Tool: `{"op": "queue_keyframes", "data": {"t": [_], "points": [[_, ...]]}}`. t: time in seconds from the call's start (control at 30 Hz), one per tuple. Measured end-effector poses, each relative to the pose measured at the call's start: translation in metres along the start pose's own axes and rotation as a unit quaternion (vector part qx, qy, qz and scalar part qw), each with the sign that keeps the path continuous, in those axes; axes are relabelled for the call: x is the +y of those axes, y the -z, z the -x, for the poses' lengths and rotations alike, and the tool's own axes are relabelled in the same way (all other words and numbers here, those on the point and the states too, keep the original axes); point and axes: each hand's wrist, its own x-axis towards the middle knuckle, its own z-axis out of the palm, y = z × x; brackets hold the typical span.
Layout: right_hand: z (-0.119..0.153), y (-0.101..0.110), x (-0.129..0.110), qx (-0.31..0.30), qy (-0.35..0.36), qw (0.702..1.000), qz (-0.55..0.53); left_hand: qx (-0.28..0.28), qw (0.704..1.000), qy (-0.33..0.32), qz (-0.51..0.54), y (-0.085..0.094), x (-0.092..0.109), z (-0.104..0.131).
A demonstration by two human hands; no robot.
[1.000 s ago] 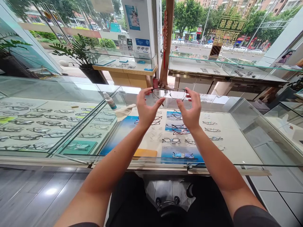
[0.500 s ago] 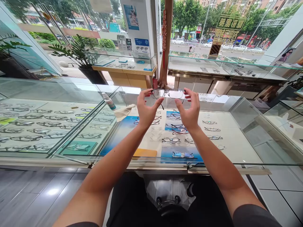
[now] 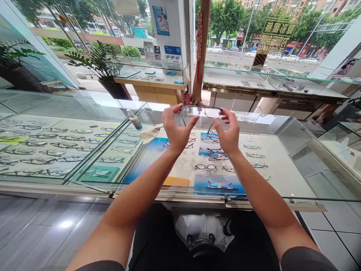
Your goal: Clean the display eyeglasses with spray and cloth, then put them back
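A pair of thin-framed glasses [image 3: 202, 111] is held up above the glass display counter [image 3: 270, 124]. My left hand [image 3: 178, 128] grips its left end, fingers curled at the rim's corner and thumb below. At the right end, my right hand [image 3: 228, 131] pinches the other corner, thumb raised under the lens. The temple arms hang down between my hands. Left of my left hand, a cream cloth [image 3: 150, 133] lies on the counter beside a small spray bottle [image 3: 134, 119].
Inside the counter lie rows of eyeglasses [image 3: 205, 167], blue display cards [image 3: 199, 184] and an orange item [image 3: 176, 182]. Beyond stand a potted plant [image 3: 113, 84], a wooden post [image 3: 200, 56] and more glass cases [image 3: 242, 81]. A stool is below, between my legs.
The glasses have tilted slightly, and their temple arms hang at a different angle. Both hands keep hold. The whole view has shifted a little, with the counter items appearing further right.
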Motion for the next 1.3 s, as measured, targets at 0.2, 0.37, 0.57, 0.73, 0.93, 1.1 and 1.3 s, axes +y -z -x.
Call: {"op": "queue_keyframes", "data": {"t": [0.2,0.37,0.57,0.73,0.93,1.1,1.3], "points": [[0.0005,-0.001,0.0031,-0.013,-0.017,1.0,-0.021,0.004,0.999,-0.031,-0.013,0.0012,0.0009,-0.0027],[0.0006,-0.0016,0.0055,-0.02,-0.019,0.999,-0.024,0.011,0.998,-0.056,-0.019,0.0015,-0.0007,-0.0049],[0.0003,-0.0006,0.0019,-0.002,0.009,1.0,-0.003,-0.004,0.999,-0.029,-0.022,0.002,-0.0007,-0.0044],[-0.0014,0.0023,-0.0023,0.039,0.067,0.997,0.026,-0.052,0.997,0.046,0.017,-0.0004,-0.0028,-0.0011],[-0.003,0.0032,-0.0031,0.044,0.088,0.994,0.052,-0.079,0.992,0.089,0.039,-0.0026,-0.0064,0.0008],[-0.0034,0.0036,-0.0027,0.035,0.071,0.996,0.033,-0.076,0.993,0.087,0.029,-0.0014,-0.0041,0.0003],[-0.0023,0.0005,-0.0003,-0.005,0.012,1.0,0.006,-0.012,0.999,0.023,-0.024,0.0003,-0.0014,0.0006]]}}
